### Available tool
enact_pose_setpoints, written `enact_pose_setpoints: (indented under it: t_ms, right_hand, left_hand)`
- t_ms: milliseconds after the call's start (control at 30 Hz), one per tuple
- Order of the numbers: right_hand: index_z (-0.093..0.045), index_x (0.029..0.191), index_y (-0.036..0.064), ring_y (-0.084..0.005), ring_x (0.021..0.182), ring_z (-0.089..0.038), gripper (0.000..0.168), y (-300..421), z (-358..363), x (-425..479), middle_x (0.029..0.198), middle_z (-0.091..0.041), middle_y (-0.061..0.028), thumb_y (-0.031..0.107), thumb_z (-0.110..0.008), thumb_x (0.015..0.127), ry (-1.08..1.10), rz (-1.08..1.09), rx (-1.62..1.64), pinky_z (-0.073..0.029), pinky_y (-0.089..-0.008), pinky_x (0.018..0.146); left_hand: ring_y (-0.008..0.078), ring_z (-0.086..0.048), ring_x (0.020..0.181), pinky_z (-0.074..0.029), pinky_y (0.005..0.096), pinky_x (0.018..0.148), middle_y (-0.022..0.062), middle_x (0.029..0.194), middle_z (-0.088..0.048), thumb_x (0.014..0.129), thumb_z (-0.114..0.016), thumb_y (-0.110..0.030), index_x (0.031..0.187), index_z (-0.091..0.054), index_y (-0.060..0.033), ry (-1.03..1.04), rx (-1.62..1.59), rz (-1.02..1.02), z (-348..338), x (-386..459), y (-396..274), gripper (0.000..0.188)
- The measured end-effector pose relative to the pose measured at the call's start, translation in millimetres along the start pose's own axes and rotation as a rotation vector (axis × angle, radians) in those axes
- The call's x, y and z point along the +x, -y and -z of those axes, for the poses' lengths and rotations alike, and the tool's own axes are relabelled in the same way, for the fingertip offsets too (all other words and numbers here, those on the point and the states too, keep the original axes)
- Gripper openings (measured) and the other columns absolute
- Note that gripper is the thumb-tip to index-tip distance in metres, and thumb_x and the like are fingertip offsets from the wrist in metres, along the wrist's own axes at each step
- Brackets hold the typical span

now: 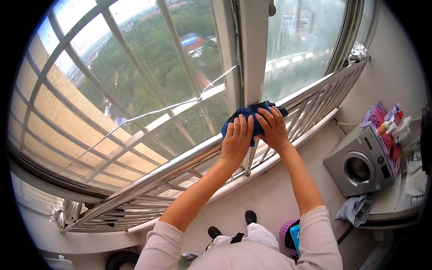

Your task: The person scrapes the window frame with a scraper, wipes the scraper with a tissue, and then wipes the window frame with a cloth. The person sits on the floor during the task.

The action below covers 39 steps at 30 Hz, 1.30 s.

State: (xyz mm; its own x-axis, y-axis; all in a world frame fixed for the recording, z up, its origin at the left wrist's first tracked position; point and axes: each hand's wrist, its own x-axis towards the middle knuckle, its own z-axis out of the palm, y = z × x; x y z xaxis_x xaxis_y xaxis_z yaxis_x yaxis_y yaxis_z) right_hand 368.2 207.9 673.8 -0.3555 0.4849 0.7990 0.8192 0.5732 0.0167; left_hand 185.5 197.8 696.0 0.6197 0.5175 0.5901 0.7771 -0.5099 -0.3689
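A bunched dark blue cloth (256, 113) lies over the top of the metal railing, in front of the upright window frame post. On its left part rests my left hand (238, 136), fingers bent over the fabric. My right hand (274, 130) grips the right part, close beside the left one. Both palms and the underside of the cloth are hidden. The shiny metal handrail (182, 165) runs from lower left to upper right beneath the hands. Just behind the cloth rises the pale window frame post (253, 60).
A mesh screen (152, 77) with outer bars fills the left; a glass pane (303, 47) is at right. White cord (155, 112) crosses the screen. A grey washing machine (359, 165) carries several bottles (393, 123). A purple basket (287, 233) stands on the floor near my feet.
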Motion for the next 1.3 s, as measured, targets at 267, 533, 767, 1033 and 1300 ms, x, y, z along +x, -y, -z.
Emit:
enact_pose_setpoints:
  t_ms: [267, 533, 767, 1033, 1300]
  right_hand:
    - [-0.038, 0.132, 0.007, -0.0395, 0.128, -0.031, 0.064, -54, 2, -20, 0.139, -0.036, -0.0155, 0.048, -0.053, 0.086, -0.157, -0.218, -0.059, -0.021, -0.0556, 0.109]
    - [-0.039, 0.133, 0.004, -0.0423, 0.129, -0.029, 0.058, 57, -43, -25, 0.14, -0.033, -0.0192, 0.043, -0.049, 0.091, -0.216, -0.385, 0.111, -0.022, -0.0607, 0.105]
    - [-0.042, 0.13, 0.013, -0.0366, 0.127, -0.035, 0.063, -69, -10, -31, 0.139, -0.039, -0.01, 0.059, -0.044, 0.087, -0.2, -0.184, -0.075, -0.025, -0.0512, 0.107]
    - [-0.033, 0.136, 0.005, -0.0457, 0.127, -0.029, 0.073, -89, 17, -34, 0.142, -0.03, -0.0199, 0.052, -0.054, 0.085, -0.146, -0.31, -0.094, -0.025, -0.0555, 0.106]
    - [-0.045, 0.13, 0.006, -0.0415, 0.12, -0.033, 0.064, 27, 18, -23, 0.134, -0.035, -0.0189, 0.004, -0.07, 0.071, -0.161, -0.475, 0.128, -0.032, -0.0497, 0.1]
  left_hand:
    - [0.0297, -0.045, 0.117, -0.039, 0.0377, 0.098, 0.0182, 0.129, -0.046, 0.081, -0.055, -0.016, 0.135, -0.039, -0.0005, 0.007, -0.043, -0.041, -22, 62, -43, 0.059]
    - [0.0319, -0.045, 0.123, -0.037, 0.0418, 0.102, 0.0192, 0.135, -0.044, 0.08, -0.056, -0.012, 0.132, -0.044, -0.0014, 0.026, -0.126, -0.009, 15, -5, -2, 0.054]
    - [0.0334, -0.041, 0.126, -0.034, 0.0403, 0.104, 0.0231, 0.138, -0.04, 0.081, -0.053, -0.012, 0.136, -0.038, 0.001, 0.048, -0.064, -0.106, -20, 59, -49, 0.058]
    - [0.0297, -0.043, 0.124, -0.035, 0.0391, 0.104, 0.0183, 0.137, -0.043, 0.078, -0.055, -0.009, 0.136, -0.042, -0.0047, -0.019, -0.243, -0.058, -38, 97, -69, 0.059]
    - [0.0273, -0.047, 0.123, -0.04, 0.0393, 0.1, 0.0126, 0.135, -0.048, 0.076, -0.057, -0.006, 0.125, -0.054, -0.007, -0.004, -0.293, -0.012, 19, 27, -22, 0.049]
